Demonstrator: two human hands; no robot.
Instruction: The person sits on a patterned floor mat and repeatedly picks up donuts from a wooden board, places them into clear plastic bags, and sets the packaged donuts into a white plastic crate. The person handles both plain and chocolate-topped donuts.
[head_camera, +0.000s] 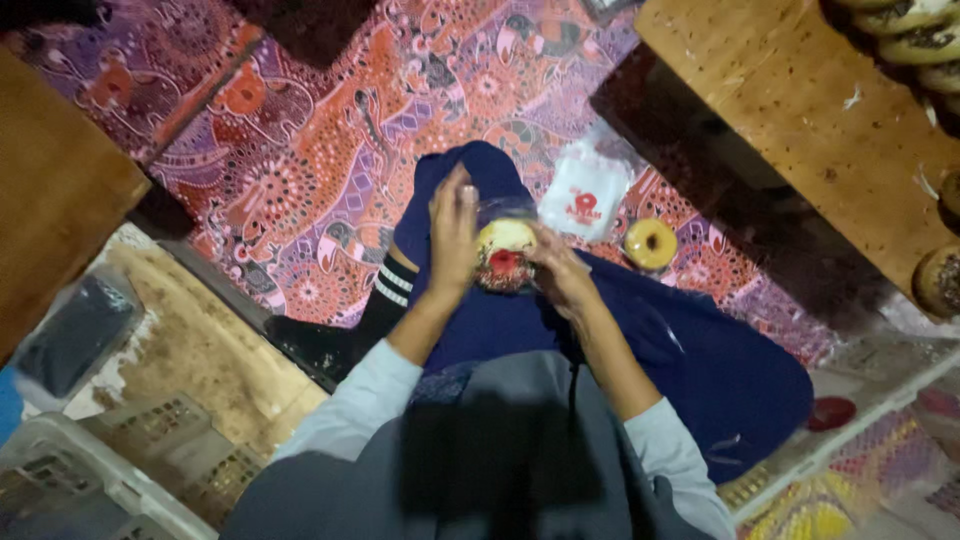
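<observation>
Both hands, left hand (453, 235) and right hand (558, 268), around one bagged doughnut (504, 254).

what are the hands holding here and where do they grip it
Both hands hold a clear bag with a round doughnut inside. The left hand lies flat against its left side; the right hand grips its right edge. The exact finger hold is blurred.

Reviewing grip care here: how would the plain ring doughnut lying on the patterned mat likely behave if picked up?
The ring doughnut looks soft and light, so it probably dents if pinched. Lying flat on the mat, it seems unlikely to roll. Its glossy top may be sticky.
</observation>
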